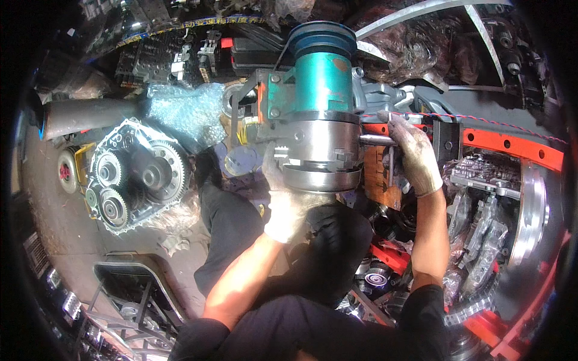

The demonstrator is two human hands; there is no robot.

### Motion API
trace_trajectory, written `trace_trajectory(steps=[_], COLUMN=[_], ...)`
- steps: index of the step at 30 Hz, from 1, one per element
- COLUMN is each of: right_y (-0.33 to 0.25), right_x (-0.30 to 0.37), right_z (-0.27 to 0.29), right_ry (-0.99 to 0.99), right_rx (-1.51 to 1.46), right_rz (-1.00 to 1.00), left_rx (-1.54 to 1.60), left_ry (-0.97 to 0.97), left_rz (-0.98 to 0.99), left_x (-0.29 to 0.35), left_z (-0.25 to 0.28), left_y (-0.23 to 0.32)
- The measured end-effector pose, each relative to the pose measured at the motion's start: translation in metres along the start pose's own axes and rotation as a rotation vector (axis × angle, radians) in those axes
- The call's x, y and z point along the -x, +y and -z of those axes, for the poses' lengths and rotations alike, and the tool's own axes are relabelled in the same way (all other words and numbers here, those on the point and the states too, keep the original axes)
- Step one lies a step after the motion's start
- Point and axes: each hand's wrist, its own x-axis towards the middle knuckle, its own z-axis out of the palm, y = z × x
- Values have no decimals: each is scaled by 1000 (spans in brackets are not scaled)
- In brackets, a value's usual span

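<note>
A three-part machine stands in front of me: a green spindle housing [323, 84], a dark blue belt pulley [322, 39] at its far end and a steel lathe chuck [322, 139] at its near end. A shiny round metal part [322, 179] sits at the chuck's jaws. My left hand [284, 201], in a pale work glove, cups that part from below and the left, with fingers reaching up beside the chuck. My right hand [415, 153], also gloved, is closed around the T-bar end of a chuck key [379, 139], whose shaft meets the chuck's right side.
An open gearbox housing [138, 174] with several gears lies on the left, near bubble wrap [183, 111]. An orange-red steel beam [512, 143] runs off to the right. Wrapped metal parts [481, 240] and a large steel ring [530, 210] crowd the right side.
</note>
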Motion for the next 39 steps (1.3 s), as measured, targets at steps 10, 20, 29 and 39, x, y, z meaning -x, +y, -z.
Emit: trace_trajectory(steps=[10, 20, 29, 39], right_y=[-6, 7, -6, 7], right_x=[15, 3, 11, 14], right_z=[11, -8, 3, -7], right_ry=[85, 22, 128, 131], right_rx=[90, -381, 78, -728], right_rz=[245, -414, 209, -631], left_rx=[-9, 288, 542, 657], left_ry=[-33, -100, 72, -66], left_rz=[108, 281, 328, 518], left_x=[-7, -8, -11, -17], left_z=[4, 8, -6, 8], left_y=[33, 37, 36, 61])
